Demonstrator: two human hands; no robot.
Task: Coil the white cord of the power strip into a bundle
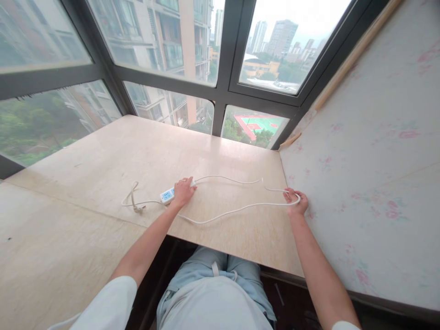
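A white power strip (167, 196) with blue socket faces lies on the stone-like sill. My left hand (184, 190) is closed over its right part, with a ring on one finger, and hides some of the sockets. From the strip's right end runs a white cord (223, 213), which makes a wide loop across the sill. At the right end of that loop, close to the wall, my right hand (297, 201) grips the cord where it bends. A plug (139, 209) lies to the left of the strip beside a small curl of cord.
Beige sill boards (89, 156) reach up to dark window frames (223, 96). On the right rises a floral-papered wall (360, 183), its paper peeling near the window corner. The sill's front edge (233, 255) is close to my legs. Another white cord (65, 322) shows at the lower left.
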